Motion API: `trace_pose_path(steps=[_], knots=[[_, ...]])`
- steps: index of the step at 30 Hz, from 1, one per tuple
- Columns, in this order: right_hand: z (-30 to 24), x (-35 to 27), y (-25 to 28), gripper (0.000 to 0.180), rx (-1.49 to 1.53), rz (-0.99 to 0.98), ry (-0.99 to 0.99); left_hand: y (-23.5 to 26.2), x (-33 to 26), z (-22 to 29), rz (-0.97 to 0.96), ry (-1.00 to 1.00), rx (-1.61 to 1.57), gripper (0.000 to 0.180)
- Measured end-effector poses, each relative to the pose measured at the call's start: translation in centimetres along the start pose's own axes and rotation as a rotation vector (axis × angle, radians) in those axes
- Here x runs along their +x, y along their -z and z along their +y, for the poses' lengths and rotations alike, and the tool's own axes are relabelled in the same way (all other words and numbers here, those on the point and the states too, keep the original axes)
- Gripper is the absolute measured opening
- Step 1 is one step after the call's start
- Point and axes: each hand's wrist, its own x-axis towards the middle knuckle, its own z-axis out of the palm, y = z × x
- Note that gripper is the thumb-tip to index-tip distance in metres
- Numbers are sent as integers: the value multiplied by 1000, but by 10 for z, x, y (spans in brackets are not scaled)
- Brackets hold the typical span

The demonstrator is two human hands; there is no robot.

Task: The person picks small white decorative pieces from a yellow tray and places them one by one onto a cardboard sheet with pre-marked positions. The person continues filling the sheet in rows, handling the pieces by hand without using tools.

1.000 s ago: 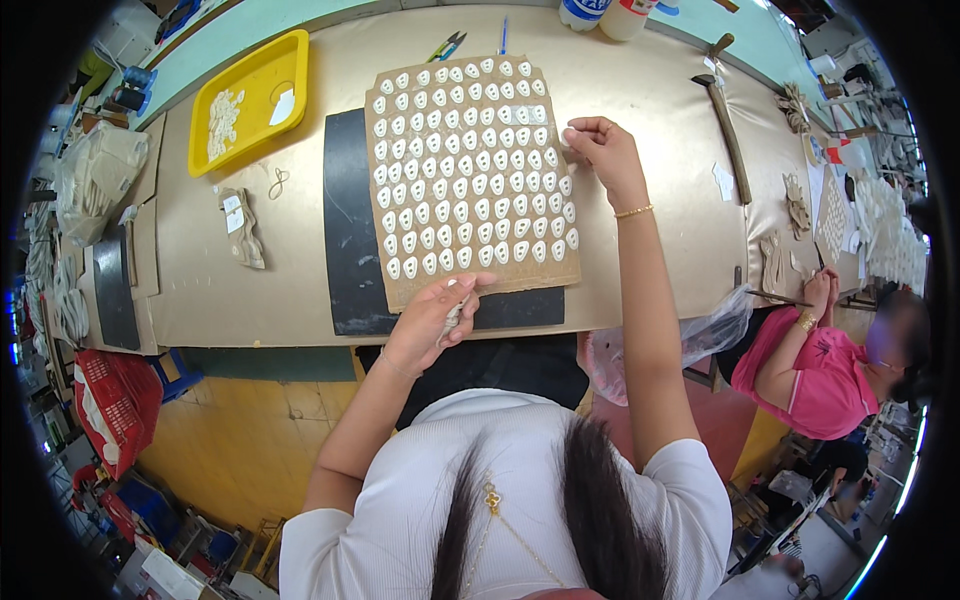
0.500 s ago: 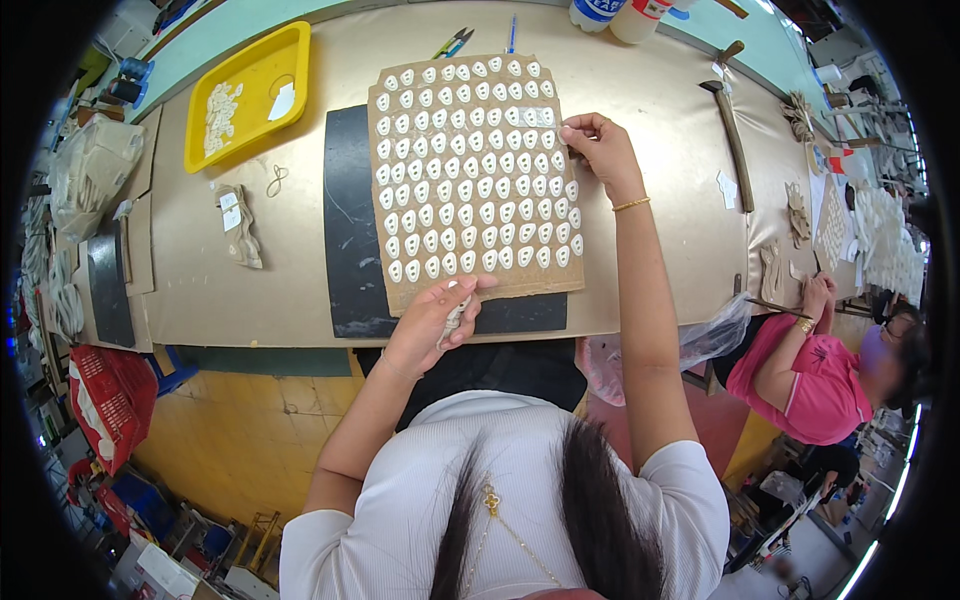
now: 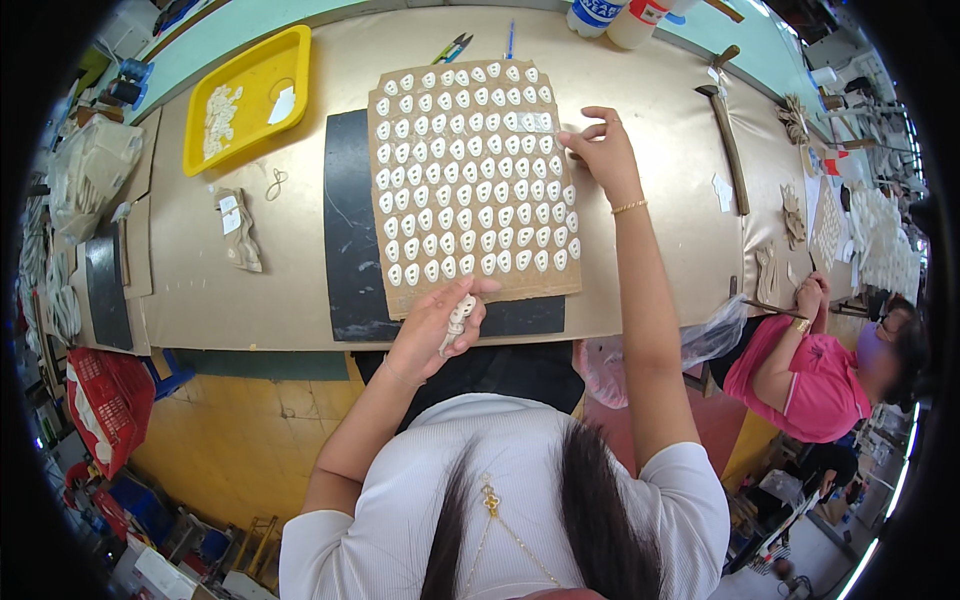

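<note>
Right hand (image 3: 598,150) pinching clear tape (image 3: 530,122) across cardboard sheet (image 3: 470,190), I see it shifted slightly left | left hand (image 3: 440,322) still clenched on white pieces (image 3: 460,315) at near edge | row being taped down.

Craft workshop, long workbench (image 3: 650,70), hammer (image 3: 728,135), yellow parts tray (image 3: 200,105)

Our table (image 3: 660,90): tan top. Black mat (image 3: 345,220) under our fingers, cardboard sheet (image 3: 470,180) on it. Yellow tray (image 3: 245,95) far left of fingers; hammer (image 3: 728,140) right of them; scissors (image 3: 452,47), pen (image 3: 510,40), bottles (image 3: 625,15) beyond fingertips.
</note>
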Motion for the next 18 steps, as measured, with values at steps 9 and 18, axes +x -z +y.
trace_pose_path(steps=[9,18], knots=[[-65,-132,-23,31,-96,-753,368,-4,2,0,16,-11,33,41],[-61,-139,-25,19,-2,-823,389,3,0,-5,-176,31,-112,49]])
